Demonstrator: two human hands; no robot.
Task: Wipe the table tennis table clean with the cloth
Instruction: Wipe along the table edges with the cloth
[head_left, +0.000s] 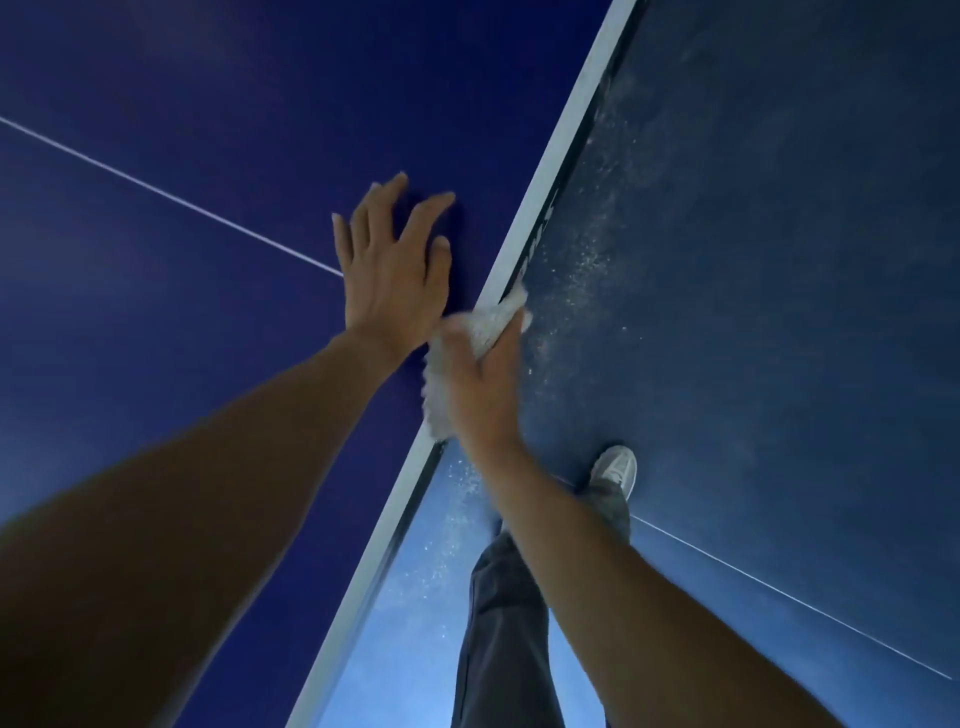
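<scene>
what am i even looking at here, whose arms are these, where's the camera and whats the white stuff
No machine here: these are a person's two bare arms, filmed by one wide camera worn on the head, looking down. The dark blue table tennis table fills the left, with a thin white line across it and a white edge band. The left hand lies flat on the table, fingers spread. The right hand grips a white fluffy cloth at that edge. Lower down on the right is the blue floor, scattered with white specks. The person's dark trouser leg and pale shoe stand there.
</scene>
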